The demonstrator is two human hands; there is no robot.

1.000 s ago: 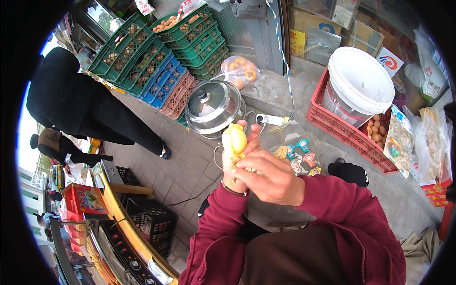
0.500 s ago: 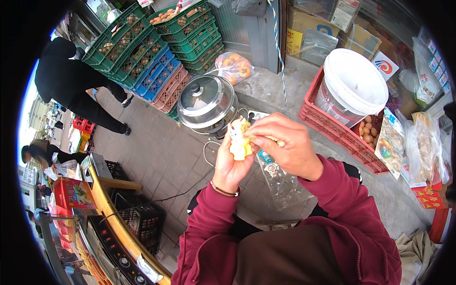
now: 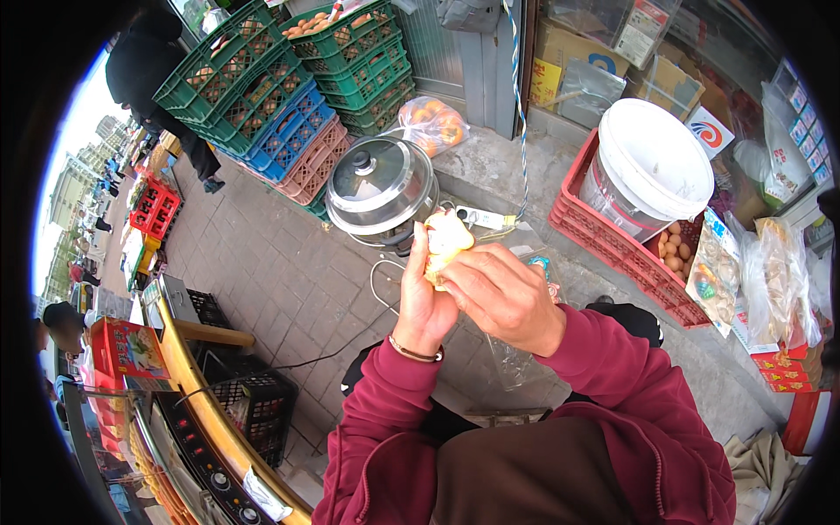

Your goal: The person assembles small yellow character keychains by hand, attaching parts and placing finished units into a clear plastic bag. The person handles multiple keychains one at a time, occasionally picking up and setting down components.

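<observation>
A small, pale yellow and white lump [image 3: 448, 238] with tiny dark and reddish spots is held up in front of me. Its exact kind is not clear. Around its left side curls my left hand [image 3: 423, 302], thumb and fingers closed on it. The fingertips of my right hand [image 3: 500, 293] pinch at its lower right edge and cover part of it. Below my right hand, a clear plastic sheet [image 3: 516, 363] lies over my lap area, with a small blue and brown coloured patch partly showing beside the wrist.
Ahead stands a lidded steel pot [image 3: 376, 184], beside a white power strip [image 3: 481, 217]. Stacked egg crates [image 3: 271, 122] rise behind it. To the right, a white bucket [image 3: 656, 162] sits in a red crate [image 3: 604, 249] with eggs. A yellow-edged counter [image 3: 197, 367] curves along the left.
The lump has tilted and turned in my left hand. My right hand has moved left and down, closer against it. At left, the person in black has shifted behind the crates.
</observation>
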